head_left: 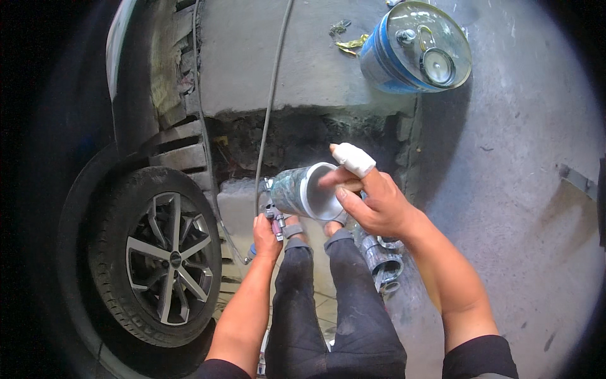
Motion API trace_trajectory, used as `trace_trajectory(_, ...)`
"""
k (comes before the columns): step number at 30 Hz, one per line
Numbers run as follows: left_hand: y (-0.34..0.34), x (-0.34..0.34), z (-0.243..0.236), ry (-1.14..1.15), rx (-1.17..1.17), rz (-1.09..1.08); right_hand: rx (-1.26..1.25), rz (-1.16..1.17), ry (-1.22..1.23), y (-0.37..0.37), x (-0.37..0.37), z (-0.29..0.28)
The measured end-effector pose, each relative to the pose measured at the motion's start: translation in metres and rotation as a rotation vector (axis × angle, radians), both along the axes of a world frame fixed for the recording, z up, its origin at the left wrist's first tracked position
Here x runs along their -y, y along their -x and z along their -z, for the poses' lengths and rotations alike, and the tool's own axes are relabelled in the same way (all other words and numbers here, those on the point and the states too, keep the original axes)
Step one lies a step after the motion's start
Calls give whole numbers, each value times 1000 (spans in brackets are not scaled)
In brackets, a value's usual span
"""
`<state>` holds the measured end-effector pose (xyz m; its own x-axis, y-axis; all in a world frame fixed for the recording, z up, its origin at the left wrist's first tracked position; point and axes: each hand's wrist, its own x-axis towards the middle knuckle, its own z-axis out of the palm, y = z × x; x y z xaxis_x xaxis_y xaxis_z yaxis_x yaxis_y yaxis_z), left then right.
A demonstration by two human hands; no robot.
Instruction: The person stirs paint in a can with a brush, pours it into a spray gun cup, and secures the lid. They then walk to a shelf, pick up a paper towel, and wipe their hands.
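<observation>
The left hand (267,239) grips the spray gun (272,212); its cup (291,191) tilts sideways just beyond, long axis running left to right, mouth toward the right hand (377,201). Half-curled, that hand is nearer the opening; whether it touches inside, I cannot tell.

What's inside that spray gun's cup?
Inside the cup, a pale grey inner wall shows. Blurred fingers of the right hand cross its mouth, hiding part of the interior; anything behind them can't be seen.

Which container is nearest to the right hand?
The round cup with the white rim: its open mouth faces the right hand, while the blue drum stands farther away on the floor.
</observation>
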<state>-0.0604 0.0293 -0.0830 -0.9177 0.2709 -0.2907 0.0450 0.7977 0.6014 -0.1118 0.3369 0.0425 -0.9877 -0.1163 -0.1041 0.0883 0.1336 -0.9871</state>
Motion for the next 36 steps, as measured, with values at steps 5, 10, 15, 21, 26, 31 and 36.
trace_trajectory(5,2,-1,1,-2,-37,11,236,-101,-75,0,-1,0)
trace_trajectory(10,8,-13,-2,85,-20,-31,230,395,125,-23,-26,-33)
trace_trajectory(15,20,-44,-7,180,57,-62,-167,565,-198,-20,-21,-50)
trace_trajectory(21,41,-78,-17,263,152,-55,-342,383,-470,-25,-3,-25)
trace_trajectory(26,57,-90,-22,257,252,-87,-390,553,-431,-36,-7,-16)
trace_trajectory(31,63,-90,-16,228,320,-64,-345,478,-497,-25,-9,-3)
trace_trajectory(36,65,-77,0,88,432,-30,-288,695,-401,-30,-16,-8)
